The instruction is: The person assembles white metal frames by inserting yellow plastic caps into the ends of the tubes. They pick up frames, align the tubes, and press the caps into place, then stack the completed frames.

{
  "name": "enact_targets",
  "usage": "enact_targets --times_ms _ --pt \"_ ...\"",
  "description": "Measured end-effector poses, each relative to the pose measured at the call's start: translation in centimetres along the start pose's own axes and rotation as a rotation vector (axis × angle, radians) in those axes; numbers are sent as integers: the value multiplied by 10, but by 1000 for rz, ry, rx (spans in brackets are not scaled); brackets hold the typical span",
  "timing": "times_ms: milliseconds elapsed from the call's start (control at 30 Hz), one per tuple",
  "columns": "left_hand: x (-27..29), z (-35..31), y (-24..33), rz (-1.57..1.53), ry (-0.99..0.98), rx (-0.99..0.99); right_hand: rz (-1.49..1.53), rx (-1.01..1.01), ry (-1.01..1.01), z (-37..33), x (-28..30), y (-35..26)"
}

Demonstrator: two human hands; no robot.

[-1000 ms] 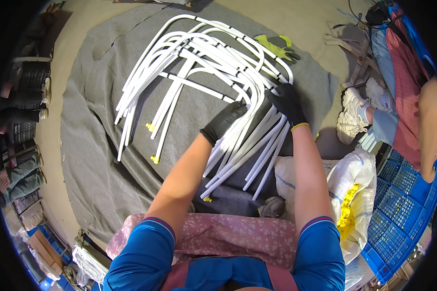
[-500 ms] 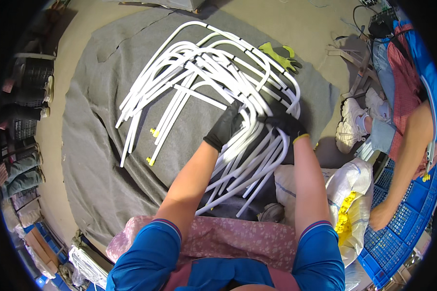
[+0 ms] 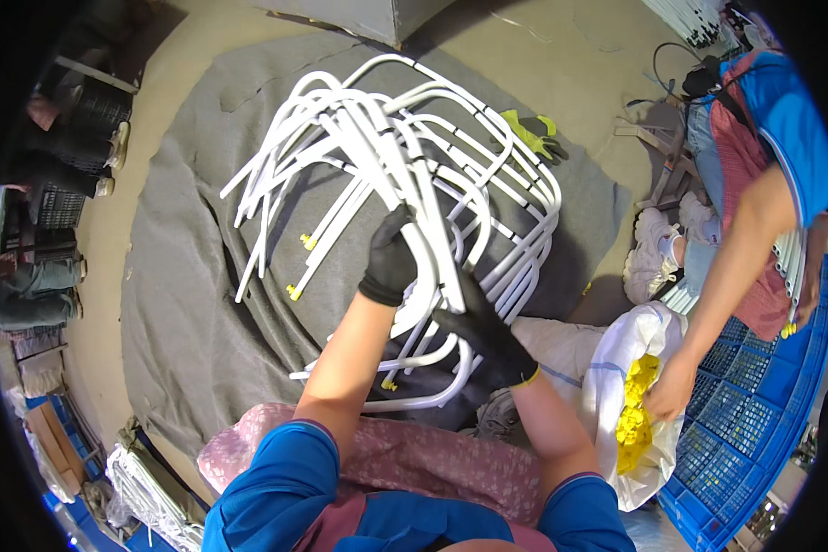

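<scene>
White tubes (image 3: 363, 147) lie tangled, so, I'd guess, the left hand (image 3: 387, 259) and right hand (image 3: 484, 333) grasp them from 2 sides.

The white tubes (image 3: 368, 152) look smooth and glossy, like painted metal, with small yellow end caps (image 3: 293, 293) of plastic. Under them lies matt, rough grey cloth (image 3: 184, 267) — felt-like and creased. The gloves on the left hand (image 3: 388, 258) and right hand (image 3: 486, 333) are dull black fabric. The white sack (image 3: 649, 333) seems woven plastic; the blue crates (image 3: 729, 405) are hard, slightly shiny plastic.
</scene>
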State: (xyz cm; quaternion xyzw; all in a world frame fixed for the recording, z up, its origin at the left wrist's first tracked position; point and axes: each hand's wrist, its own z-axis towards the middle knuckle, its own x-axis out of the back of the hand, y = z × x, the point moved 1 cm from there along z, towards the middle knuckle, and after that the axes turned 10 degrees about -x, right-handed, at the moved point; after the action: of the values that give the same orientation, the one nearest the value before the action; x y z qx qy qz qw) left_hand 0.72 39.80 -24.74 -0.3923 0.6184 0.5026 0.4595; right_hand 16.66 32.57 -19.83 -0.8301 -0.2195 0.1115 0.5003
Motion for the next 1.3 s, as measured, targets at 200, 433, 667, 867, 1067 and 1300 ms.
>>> enact_targets --times_ms 200,433,667,867,1067,1300 --pt "-61 -67 91 -52 -255 -219 -159 474 93 -68 -83 -81" --pt "-162 -163 167 -108 -429 -338 -332 649 341 -145 -179 -138" --pt "-230 -265 179 -496 -555 -306 -219 683 231 -231 -242 -134" --pt "-299 -315 194 -582 -748 -397 -69 554 59 -351 -224 -115" --pt "-347 -354 182 -517 -849 -533 297 609 152 -387 -258 -92" --pt "-341 -377 178 -293 -924 -441 -852 796 969 -381 -240 -112"
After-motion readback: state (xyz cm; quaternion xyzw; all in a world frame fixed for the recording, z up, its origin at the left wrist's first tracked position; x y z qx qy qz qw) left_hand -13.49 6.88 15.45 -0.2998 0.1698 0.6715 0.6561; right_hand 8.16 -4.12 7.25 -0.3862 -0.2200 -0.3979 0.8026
